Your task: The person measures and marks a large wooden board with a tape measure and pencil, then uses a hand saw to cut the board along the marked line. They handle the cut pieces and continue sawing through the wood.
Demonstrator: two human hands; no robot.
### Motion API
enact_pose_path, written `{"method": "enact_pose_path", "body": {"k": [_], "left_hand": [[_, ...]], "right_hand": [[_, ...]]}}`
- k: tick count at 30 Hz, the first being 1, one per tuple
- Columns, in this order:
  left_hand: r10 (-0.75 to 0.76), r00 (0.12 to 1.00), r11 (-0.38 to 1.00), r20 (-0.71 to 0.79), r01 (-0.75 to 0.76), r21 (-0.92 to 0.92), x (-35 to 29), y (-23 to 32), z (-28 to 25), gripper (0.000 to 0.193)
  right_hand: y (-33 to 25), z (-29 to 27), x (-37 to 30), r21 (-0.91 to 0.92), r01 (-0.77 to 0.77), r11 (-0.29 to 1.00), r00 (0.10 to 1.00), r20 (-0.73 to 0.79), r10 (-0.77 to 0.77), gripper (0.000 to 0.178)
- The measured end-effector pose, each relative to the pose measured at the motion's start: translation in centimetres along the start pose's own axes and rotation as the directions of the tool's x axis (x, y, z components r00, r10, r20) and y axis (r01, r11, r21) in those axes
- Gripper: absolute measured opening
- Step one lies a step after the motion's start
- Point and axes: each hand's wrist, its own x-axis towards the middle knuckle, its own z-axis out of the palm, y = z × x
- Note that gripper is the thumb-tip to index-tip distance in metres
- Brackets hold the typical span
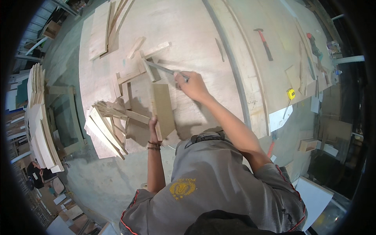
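Note:
My left hand is closed round the near end of a tan wooden board, which stands out over the table's near edge. My right hand grips a long, narrow grey metal tool; its exact kind is not clear. The tool's far end meets a short wooden piece just beyond the board. Around that spot lie several loose wood strips, among them one pale strip and another lying crosswise.
Several thin wooden slats are piled at the near left corner of the wooden table. Longer boards lie at the far left. On the right are a red-handled hammer and a yellow tape measure. Curved panels lean beyond the left edge.

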Motion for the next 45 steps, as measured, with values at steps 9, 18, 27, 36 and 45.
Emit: {"method": "enact_pose_path", "body": {"k": [9, 18, 27, 36, 45], "left_hand": [[0.009, 0.945, 0.809, 0.328, 0.186, -0.558, 3.3, -1.4, 1.1, 0.083], [0.010, 0.882, 0.837, 0.471, 0.250, -0.487, 5.1, -2.7, 15.0, 0.068], [-0.358, 0.911, 0.922, 0.207, 0.380, -0.077, 6.0, -12.5, 21.5, 0.043], [-0.206, 0.896, 0.334, 0.394, -0.314, 0.889, 5.4, -8.1, 22.4, 0.065], [0.251, 0.828, -0.028, 0.501, -0.511, 0.859, 9.4, -9.2, 17.7, 0.099]], "right_hand": [[1.2, -9.9, -10.4, 0.143, -0.030, 0.989, 0.987, -0.155, 0.052, 0.046], [4.5, -14.9, -23.8, 0.290, -0.187, 0.939, 0.902, -0.328, 0.281, 0.048], [8.1, -14.8, -29.8, 0.316, -0.224, 0.922, 0.808, -0.468, 0.357, 0.043], [12.3, -12.9, -29.7, 0.227, -0.218, 0.949, 0.770, -0.558, 0.310, 0.044], [14.8, -13.5, -26.4, 0.032, -0.220, 0.975, 0.792, -0.578, 0.198, 0.042]]}}
